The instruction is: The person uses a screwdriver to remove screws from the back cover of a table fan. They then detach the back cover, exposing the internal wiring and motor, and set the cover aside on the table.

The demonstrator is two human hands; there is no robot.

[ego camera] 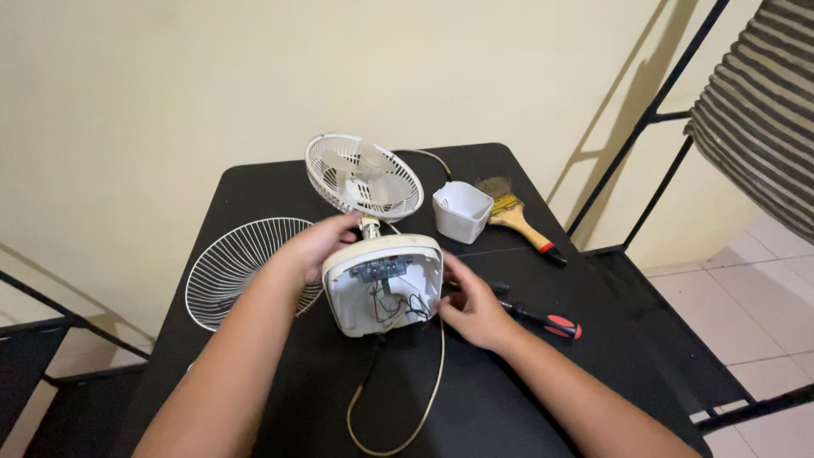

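Observation:
A small white desk fan lies on its side on a black table [500,407]. Its open base [383,288] faces me, showing a circuit board and red and black wires. The fan head [365,176] with rear guard and blades points toward the wall. My left hand [312,246] grips the upper left of the base near the neck. My right hand [473,307] holds the base's right edge, fingers at the rim. A beige power cord [424,399] loops from the base toward me.
A detached white wire front guard [233,267] lies left of the fan. A white square cup [462,210], a wooden-handled paintbrush [517,219] and a red-and-black screwdriver [543,320] lie to the right. Black metal frames stand at both sides.

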